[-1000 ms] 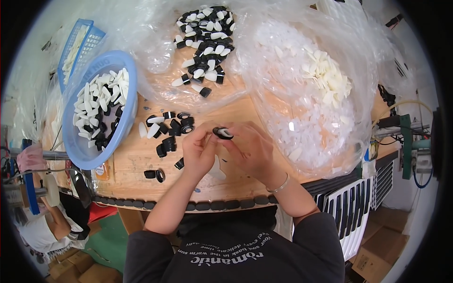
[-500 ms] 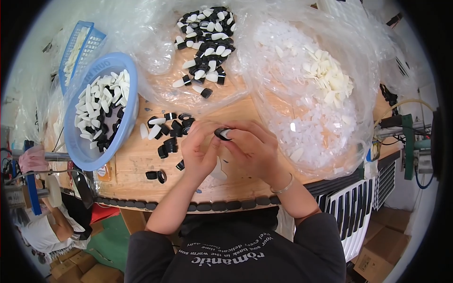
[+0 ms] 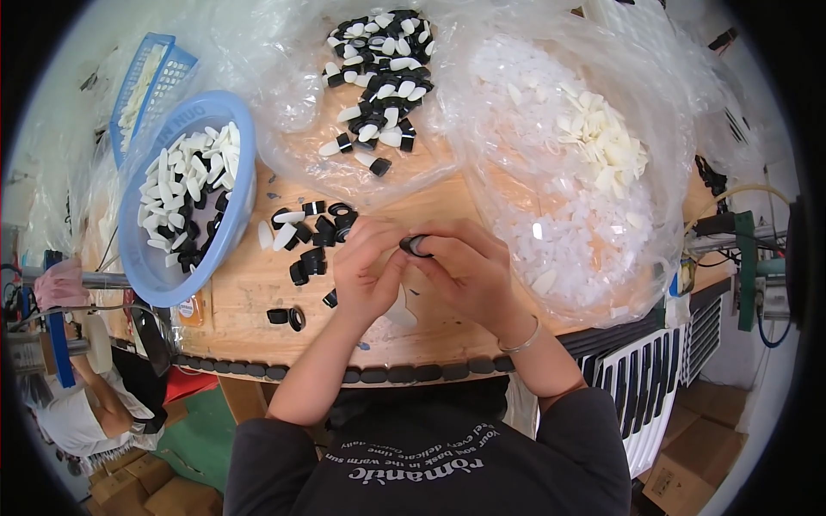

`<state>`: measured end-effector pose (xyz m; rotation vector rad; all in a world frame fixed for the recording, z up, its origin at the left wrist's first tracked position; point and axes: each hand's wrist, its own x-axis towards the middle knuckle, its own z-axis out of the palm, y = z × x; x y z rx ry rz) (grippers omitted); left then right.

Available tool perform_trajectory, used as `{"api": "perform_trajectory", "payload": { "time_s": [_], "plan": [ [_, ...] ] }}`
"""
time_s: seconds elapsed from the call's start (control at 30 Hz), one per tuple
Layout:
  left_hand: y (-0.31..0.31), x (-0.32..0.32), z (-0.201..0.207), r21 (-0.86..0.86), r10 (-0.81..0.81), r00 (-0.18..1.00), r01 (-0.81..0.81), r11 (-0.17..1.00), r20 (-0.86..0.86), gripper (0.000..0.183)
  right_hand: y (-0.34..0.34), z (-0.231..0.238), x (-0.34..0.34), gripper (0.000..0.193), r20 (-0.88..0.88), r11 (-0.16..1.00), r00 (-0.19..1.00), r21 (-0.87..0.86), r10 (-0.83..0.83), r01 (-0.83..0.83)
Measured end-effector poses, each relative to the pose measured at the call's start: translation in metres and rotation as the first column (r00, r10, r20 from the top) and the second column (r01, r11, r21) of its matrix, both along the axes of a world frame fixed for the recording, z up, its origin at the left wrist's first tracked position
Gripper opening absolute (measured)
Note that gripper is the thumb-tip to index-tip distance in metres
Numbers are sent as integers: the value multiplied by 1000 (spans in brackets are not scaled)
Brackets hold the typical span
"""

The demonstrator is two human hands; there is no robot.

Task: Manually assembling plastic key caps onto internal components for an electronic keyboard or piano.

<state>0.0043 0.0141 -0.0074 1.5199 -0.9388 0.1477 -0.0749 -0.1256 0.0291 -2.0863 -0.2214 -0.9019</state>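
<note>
Over the middle of the table, both my hands pinch one small black ring-shaped piece (image 3: 408, 246). My left hand (image 3: 368, 273) grips its left side with thumb and fingers. The fingertips of my right hand (image 3: 469, 273) press at its opening, and they hide most of what is inside. A pale flat piece (image 3: 399, 313) lies on the table beneath my hands. Left of my left hand are loose black ring pieces (image 3: 313, 260) and a few white oval pieces (image 3: 285, 236). Another pair of black pieces (image 3: 296, 319) rests nearer the table's front.
A blue basin (image 3: 249, 185) of white ovals and black pieces stands at the left, a blue basket (image 3: 169, 67) behind it. At the back lies a heap of black rings with white ovals (image 3: 391, 86). Clear plastic sheeting (image 3: 482, 163) holds translucent and cream pieces (image 3: 602, 138) at the right.
The right fingertips have shifted over the black ring's opening, where a whitish patch showed before. The ring has turned slightly; both hands stay in nearly the same place.
</note>
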Motion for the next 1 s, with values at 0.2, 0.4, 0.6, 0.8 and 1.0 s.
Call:
{"api": "perform_trajectory", "payload": {
  "time_s": [0.2,0.4,0.6,0.8,1.0],
  "plan": [
    [0,2,7,106,40,958,-73,992,284,20,-2,-1,-4,20,-36,1000,999,30,3,-2],
    [-3,-2,4,104,47,974,-72,992,223,20,-3,3,-5,18,-41,1000,999,-24,-12,11],
    [-3,-1,-2,51,4,994,-9,999,110,23,-1,-1,-5,16,-6,997,1000,78,20,-19],
    [-17,-13,7,119,200,954,-230,966,222,39,0,-16,0,13,-70,980,992,167,-101,111],
    [-11,-4,1,37,187,884,-224,974,429,46,7,-16,1,15,-57,981,998,188,-27,37]
  ]
}}
